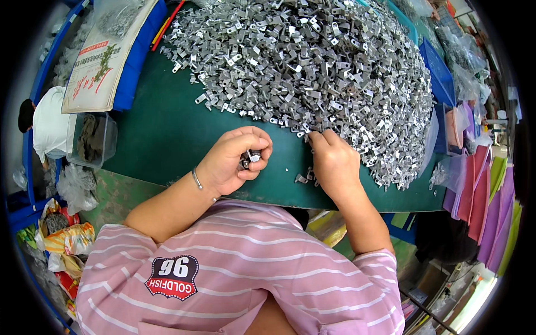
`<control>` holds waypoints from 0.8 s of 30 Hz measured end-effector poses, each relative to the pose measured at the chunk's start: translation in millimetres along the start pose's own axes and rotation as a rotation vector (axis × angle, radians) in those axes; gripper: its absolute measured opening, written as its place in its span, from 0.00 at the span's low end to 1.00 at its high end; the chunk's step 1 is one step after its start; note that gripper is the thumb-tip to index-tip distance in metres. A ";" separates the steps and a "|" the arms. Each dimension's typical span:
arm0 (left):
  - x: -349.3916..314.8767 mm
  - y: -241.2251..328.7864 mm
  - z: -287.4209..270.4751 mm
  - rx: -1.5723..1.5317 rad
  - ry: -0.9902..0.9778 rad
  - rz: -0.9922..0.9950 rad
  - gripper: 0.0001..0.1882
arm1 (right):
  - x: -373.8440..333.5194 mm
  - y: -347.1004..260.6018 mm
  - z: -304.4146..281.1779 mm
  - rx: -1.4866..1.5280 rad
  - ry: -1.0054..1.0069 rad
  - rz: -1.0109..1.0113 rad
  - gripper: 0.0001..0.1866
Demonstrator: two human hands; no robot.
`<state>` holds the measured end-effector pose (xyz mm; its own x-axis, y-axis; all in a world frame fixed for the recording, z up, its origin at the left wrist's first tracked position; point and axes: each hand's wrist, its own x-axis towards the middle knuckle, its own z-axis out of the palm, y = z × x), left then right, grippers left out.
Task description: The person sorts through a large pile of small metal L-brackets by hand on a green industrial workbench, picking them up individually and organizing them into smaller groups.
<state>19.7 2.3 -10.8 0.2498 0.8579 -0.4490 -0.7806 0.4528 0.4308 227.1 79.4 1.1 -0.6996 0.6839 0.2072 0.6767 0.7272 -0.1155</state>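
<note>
A large heap of small bent metal brackets (312, 61), silvery and with holes in their tabs, covers much of the green table (151, 123). My left hand (237, 153), with a metal bangle at the wrist, curls around several of these brackets (252, 158), which show between thumb and fingers. At the heap's near edge, my right hand (336, 162) is closed in a pinch, back of the hand upward. Its fingertips are at a small metal bracket (305, 134), partly hidden by them. A few loose brackets (302, 178) lie on the table between my hands, nearer to me.
On the left a blue bin (132, 75) with a printed sheet stands at the table edge, beside a clear plastic tub (92, 139). Blue crates (437, 72) stand at the far right. Coloured cloths or bags (480, 195) hang beyond the table's right edge.
</note>
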 end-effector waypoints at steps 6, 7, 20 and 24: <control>-2.1 -0.9 -2.2 0.008 0.053 -0.013 0.03 | -4.5 -2.0 -10.9 0.996 -0.094 0.395 0.04; -2.4 -1.0 -2.5 0.009 0.054 -0.013 0.03 | -6.0 -3.0 -11.9 1.192 -0.151 0.490 0.05; -3.3 -11.0 13.0 0.162 -0.004 -0.060 0.10 | -7.1 -15.1 -9.2 1.737 -0.343 0.721 0.08; -4.6 -12.1 1.9 0.140 0.003 -0.053 0.07 | -5.7 -22.7 -1.9 1.526 -0.328 0.639 0.09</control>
<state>29.1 -6.6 -12.5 0.2871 0.8313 -0.4760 -0.6786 0.5272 0.5114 216.1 58.9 4.4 -0.5683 0.7109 -0.4142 0.1634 -0.3958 -0.9037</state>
